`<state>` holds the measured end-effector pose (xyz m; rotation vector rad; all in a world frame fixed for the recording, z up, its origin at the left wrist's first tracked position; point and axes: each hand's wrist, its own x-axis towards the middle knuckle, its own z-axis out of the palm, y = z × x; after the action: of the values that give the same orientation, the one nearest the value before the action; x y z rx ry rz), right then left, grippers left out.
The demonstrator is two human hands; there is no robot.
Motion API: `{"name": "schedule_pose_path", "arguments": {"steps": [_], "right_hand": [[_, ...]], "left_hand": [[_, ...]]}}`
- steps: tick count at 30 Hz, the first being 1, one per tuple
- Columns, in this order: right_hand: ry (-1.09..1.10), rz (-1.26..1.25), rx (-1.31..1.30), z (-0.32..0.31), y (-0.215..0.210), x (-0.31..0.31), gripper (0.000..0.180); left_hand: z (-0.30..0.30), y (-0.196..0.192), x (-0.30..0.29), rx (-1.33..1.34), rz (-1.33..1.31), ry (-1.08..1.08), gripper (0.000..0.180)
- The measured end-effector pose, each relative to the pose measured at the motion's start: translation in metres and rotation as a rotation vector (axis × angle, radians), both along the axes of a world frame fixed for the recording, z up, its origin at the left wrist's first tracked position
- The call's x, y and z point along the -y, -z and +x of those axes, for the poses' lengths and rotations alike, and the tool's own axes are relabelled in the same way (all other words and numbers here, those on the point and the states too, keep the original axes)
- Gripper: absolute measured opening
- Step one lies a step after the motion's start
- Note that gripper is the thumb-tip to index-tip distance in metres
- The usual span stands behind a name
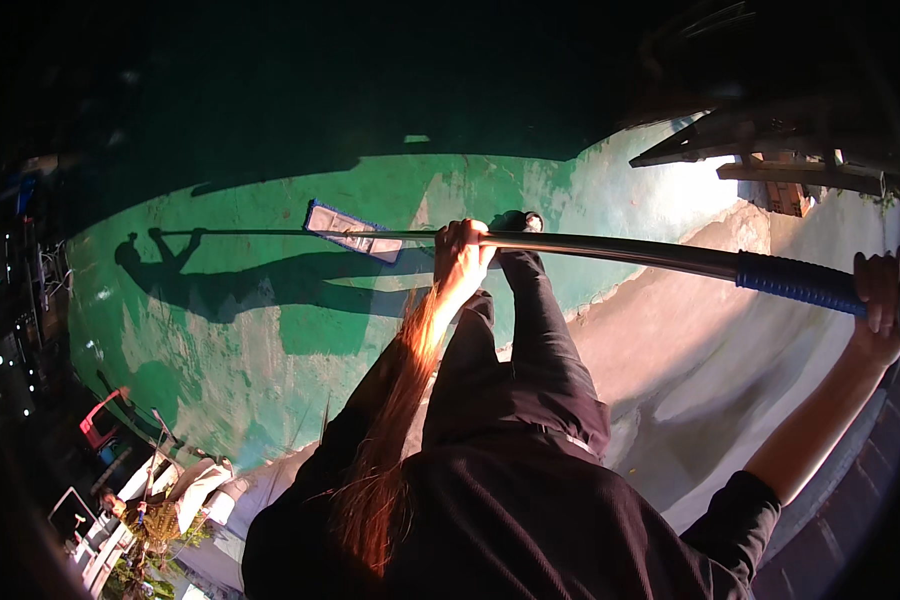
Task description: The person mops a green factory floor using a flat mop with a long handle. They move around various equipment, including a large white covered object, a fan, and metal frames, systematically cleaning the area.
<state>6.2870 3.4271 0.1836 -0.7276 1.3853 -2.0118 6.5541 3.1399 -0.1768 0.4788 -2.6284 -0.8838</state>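
Note:
A flat mop crosses the view, its metal pole (610, 247) running from the right side to a rectangular mop head (335, 226) with a blue edge on the green floor. Closed around the pole near the middle is my left hand (463, 258). At the far right, my right hand (878, 305) grips the end of the ribbed blue handle (795, 281); part of it is in shade. Long hair hangs down over my left arm. The mop head lies to the left of my feet.
Worn green floor (230, 360) stretches left, with my shadow across it; bare concrete (660, 320) lies to the right. A dark shaded area fills the top. Wooden beams (780, 165) stand at upper right. At lower left are a red-framed object (98, 422) and assorted clutter with plants.

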Motion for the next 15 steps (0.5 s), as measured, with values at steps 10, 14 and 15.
{"name": "schedule_pose_path", "arguments": {"steps": [10, 14, 15], "right_hand": [[-0.089, 0.058, 0.368, 0.142, 0.216, 0.001, 0.045], [-0.017, -0.028, 0.311, 0.1, 0.234, -0.126, 0.043], [0.026, -0.041, 0.277, 0.083, 0.234, -0.169, 0.042]], "left_hand": [[0.211, 0.125, -0.022, 0.948, -0.052, -0.375, 0.032], [0.158, 0.149, -0.109, 0.762, -0.15, -0.225, 0.034], [0.131, 0.15, -0.144, 0.701, -0.167, -0.154, 0.033]]}}
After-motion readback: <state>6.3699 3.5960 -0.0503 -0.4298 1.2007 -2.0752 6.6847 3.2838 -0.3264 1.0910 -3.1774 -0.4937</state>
